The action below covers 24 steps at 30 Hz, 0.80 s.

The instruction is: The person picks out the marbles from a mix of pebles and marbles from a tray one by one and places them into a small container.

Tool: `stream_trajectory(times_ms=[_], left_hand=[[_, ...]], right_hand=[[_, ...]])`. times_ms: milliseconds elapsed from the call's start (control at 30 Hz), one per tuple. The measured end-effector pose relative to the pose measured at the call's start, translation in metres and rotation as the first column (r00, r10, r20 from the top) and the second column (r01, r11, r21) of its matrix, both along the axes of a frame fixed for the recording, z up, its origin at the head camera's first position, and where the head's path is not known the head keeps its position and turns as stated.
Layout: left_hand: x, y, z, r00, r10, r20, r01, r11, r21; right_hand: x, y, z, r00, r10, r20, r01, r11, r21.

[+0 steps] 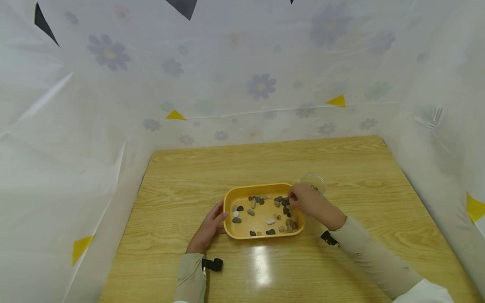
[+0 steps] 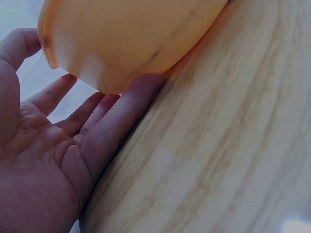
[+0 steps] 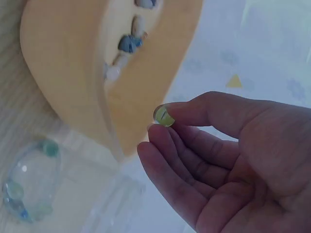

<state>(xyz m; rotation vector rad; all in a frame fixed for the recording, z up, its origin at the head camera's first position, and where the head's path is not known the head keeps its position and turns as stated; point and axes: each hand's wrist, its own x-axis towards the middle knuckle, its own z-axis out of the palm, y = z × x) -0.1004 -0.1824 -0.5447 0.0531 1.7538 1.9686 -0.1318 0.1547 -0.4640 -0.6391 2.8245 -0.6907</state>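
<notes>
A yellow tray [image 1: 242,237] stands on the table, holding stones and shells in small groups. At its left end my left hand [image 1: 209,221] rests against the outer wall, with the thumb by the rim. In the left wrist view that hand's palm faces the tray wall [image 2: 131,39], and its fingers touch it without curling round. Over the tray's right end is my right hand [image 1: 308,203]. Its thumb and fingertips pinch a clear marble [image 3: 164,116] with a yellow-green core. Just beyond that hand is a clear round dish [image 1: 322,179] containing marbles.
Several dark stones [image 1: 278,198] and a white stone [image 1: 236,214] lie inside the tray. The wooden table [image 1: 182,176] has pale floral sheeting [image 1: 227,101] along its back and sides, marked with yellow triangles [image 1: 176,115].
</notes>
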Motion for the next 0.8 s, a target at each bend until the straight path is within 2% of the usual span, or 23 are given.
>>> stream_trajectory(times_ms=[133,267,600,800], left_hand=[[0.0,0.0,0.0,1.0,0.003,0.001,-0.003,1.0,0.0],[0.0,0.0,0.0,1.0,0.005,0.001,-0.005,1.0,0.003],[0.001,0.0,0.001,1.0,0.002,0.0,-0.002,1.0,-0.007],[0.001,0.0,0.001,1.0,-0.002,0.002,0.002,1.0,-0.007]], right_hand=[[-0.006,0.016,0.007,0.999,-0.021,-0.043,0.02,1.0,-0.023],[-0.01,0.031,0.013,0.998,-0.058,-0.035,0.056,0.997,-0.048],[-0.018,0.059,0.011,0.994,-0.1,0.041,0.102,0.992,-0.068],[-0.021,0.066,0.009,0.989,-0.104,0.106,0.109,0.993,-0.042]])
